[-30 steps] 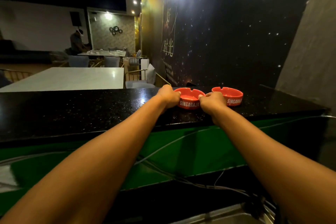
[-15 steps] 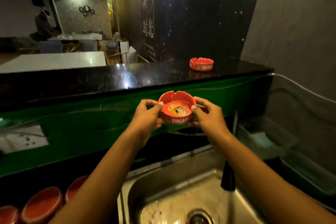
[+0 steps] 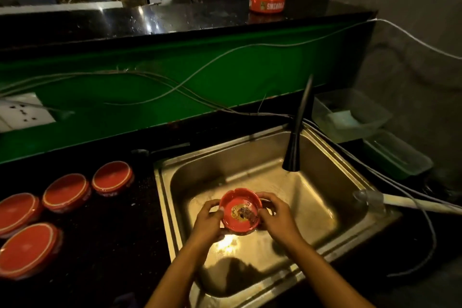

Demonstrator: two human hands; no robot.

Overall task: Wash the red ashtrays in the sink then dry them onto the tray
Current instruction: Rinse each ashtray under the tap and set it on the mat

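Observation:
A red ashtray (image 3: pixel 238 205) with brown ash and dirt in its bowl is held low over the steel sink (image 3: pixel 322 157). My left hand (image 3: pixel 207 220) grips its left rim and my right hand (image 3: pixel 276 215) grips its right rim. A second red ashtray (image 3: pixel 267 2) stands up on the black bar counter (image 3: pixel 175 17) at the back. Several red ashtrays lie upside down on the dark worktop at the left, among them one (image 3: pixel 112 177) nearest the sink and one (image 3: pixel 27 249) at the front.
A black tap spout (image 3: pixel 297 132) leans over the sink's back right. Grey cables (image 3: pixel 200 87) run along the green panel. Clear plastic tubs (image 3: pixel 350 115) stand at the right, and a white hose (image 3: pixel 412 204) lies across the sink's right rim. A wall socket (image 3: pixel 22 111) is at the left.
Both hands lifted the dirty ashtray off the bar counter and brought it down over the sink. My view has tipped downward; the other ashtray stayed on the counter.

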